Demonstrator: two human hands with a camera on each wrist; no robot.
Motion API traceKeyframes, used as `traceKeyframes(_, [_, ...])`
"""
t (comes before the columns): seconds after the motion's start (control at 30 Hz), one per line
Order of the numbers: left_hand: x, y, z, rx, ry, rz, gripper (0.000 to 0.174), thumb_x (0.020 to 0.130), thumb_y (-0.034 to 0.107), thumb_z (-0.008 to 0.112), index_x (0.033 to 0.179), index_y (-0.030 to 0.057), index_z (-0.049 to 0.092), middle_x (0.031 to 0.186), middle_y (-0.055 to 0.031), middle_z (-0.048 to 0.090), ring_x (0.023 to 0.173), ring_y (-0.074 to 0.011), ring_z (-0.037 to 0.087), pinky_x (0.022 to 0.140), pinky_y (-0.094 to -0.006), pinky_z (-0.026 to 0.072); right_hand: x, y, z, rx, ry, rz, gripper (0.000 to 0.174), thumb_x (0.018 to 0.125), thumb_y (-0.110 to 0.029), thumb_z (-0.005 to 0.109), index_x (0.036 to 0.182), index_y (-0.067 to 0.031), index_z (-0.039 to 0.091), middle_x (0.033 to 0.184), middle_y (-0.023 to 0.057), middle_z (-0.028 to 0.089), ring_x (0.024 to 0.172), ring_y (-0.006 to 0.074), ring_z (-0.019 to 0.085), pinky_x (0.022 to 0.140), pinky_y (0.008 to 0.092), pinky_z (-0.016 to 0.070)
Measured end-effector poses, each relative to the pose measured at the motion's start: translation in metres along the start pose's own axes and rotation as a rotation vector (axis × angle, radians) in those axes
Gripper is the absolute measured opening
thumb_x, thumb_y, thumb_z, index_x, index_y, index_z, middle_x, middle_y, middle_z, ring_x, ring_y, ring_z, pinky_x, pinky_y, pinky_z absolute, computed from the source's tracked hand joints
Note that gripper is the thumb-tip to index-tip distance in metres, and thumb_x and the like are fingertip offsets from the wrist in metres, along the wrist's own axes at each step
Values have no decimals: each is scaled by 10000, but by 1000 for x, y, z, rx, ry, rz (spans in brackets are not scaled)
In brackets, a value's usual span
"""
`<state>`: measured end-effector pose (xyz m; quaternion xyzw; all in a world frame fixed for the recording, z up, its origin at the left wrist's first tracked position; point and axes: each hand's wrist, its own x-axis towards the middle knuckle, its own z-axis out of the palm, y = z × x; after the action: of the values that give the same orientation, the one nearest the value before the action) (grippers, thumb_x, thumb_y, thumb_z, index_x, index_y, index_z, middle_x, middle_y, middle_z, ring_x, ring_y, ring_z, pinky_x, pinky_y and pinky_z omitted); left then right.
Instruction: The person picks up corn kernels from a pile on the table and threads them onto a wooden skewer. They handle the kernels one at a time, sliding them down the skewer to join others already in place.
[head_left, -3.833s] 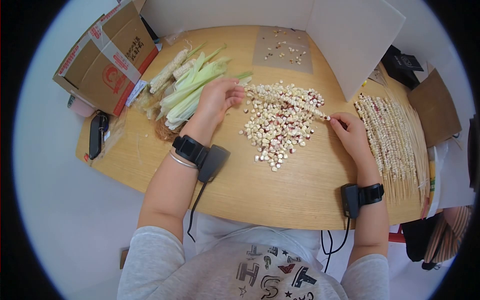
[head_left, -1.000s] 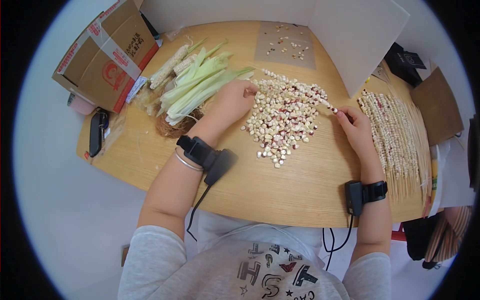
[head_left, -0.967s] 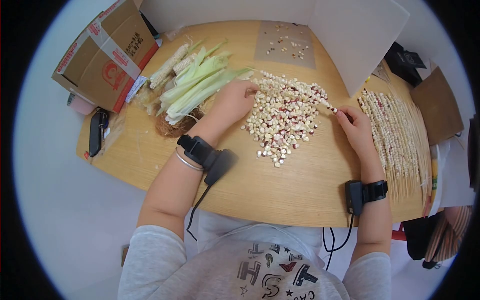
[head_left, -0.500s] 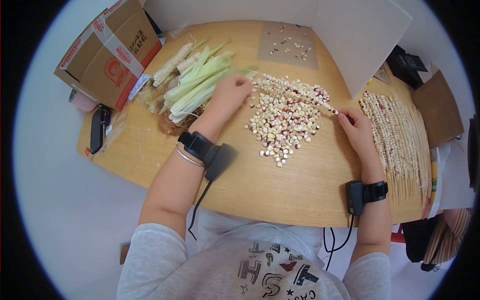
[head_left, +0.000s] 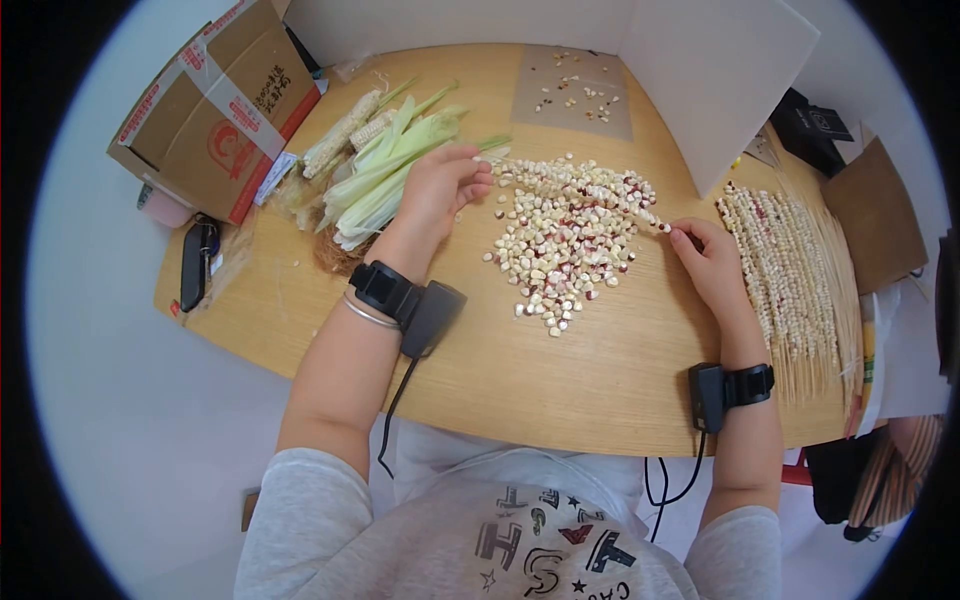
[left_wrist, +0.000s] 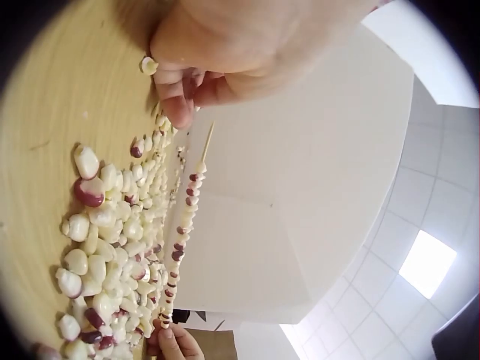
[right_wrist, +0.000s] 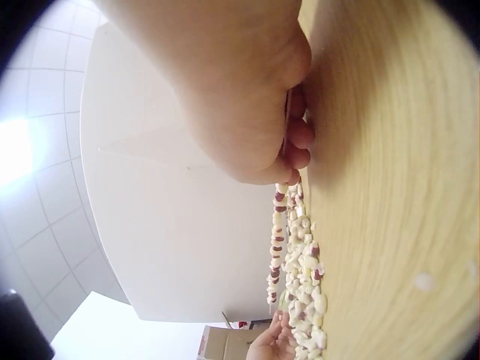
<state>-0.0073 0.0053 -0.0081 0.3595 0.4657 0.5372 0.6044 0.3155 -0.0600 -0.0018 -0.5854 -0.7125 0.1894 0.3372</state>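
The right hand pinches the near end of a thin skewer threaded with white and dark red corn kernels; its curled fingers show in the right wrist view. This skewer slants over a heap of loose kernels, its bare pointed tip free. Just left of that tip is the left hand, fingers bent, a small pale kernel apparently pinched at the fingertips, partly hidden in the left wrist view. One loose kernel lies beside this hand.
Green husks and cobs lie left of the heap, near a cardboard box. Rows of filled skewers lie at right. A white panel stands behind; scattered kernels lie on a grey sheet.
From the edge of the heap the left hand has drawn back leftward, beside the husks. The right hand keeps its pinch on the skewer and has shifted only slightly.
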Motion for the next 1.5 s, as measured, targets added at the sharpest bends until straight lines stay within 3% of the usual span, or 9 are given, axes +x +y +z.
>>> traceKeyframes(0.27, [-4, 4, 4, -39, 12, -34, 108, 844, 25, 462, 946, -9, 476, 912, -190, 591, 775, -216, 609, 661, -279, 526, -1, -1, 0, 23, 0, 3, 189, 806, -154, 575, 878, 18, 610, 718, 108, 598, 633, 167, 540, 593, 269, 427])
traceKeyframes(0.5, [-3, 5, 4, -62, -14, -21, 115, 858, 50, 460, 945, -24, 474, 924, -196, 591, 788, -224, 610, 677, -283, 529, -1, -4, 0, -3, -13, -3, 189, 808, -151, 572, 878, 22, 607, 719, 109, 597, 638, 166, 541, 593, 269, 427])
traceKeyframes(0.77, [0, 0, -1, -132, -22, 9, 221, 843, 18, 498, 1051, -56, 491, 952, -158, 579, 836, -211, 597, 733, -276, 521, -1, -1, 1, -2, -9, -12, 191, 811, -150, 569, 884, 21, 609, 728, 111, 602, 639, 170, 542, 594, 272, 428])
traceKeyframes(1.2, [-2, 4, 2, -186, 0, -42, 214, 836, -4, 485, 1040, -66, 497, 923, -158, 586, 835, -214, 602, 734, -266, 527, -1, -4, 0, -8, -11, 11, 192, 811, -154, 572, 884, 19, 611, 725, 115, 599, 636, 180, 541, 594, 277, 428])
traceKeyframes(1.5, [-2, 2, 1, -124, -11, 17, 212, 833, -6, 488, 1035, -72, 495, 925, -164, 587, 841, -221, 605, 726, -264, 531, -1, -3, 0, -8, -9, 9, 196, 813, -157, 573, 886, 21, 610, 723, 116, 600, 636, 176, 541, 593, 277, 427])
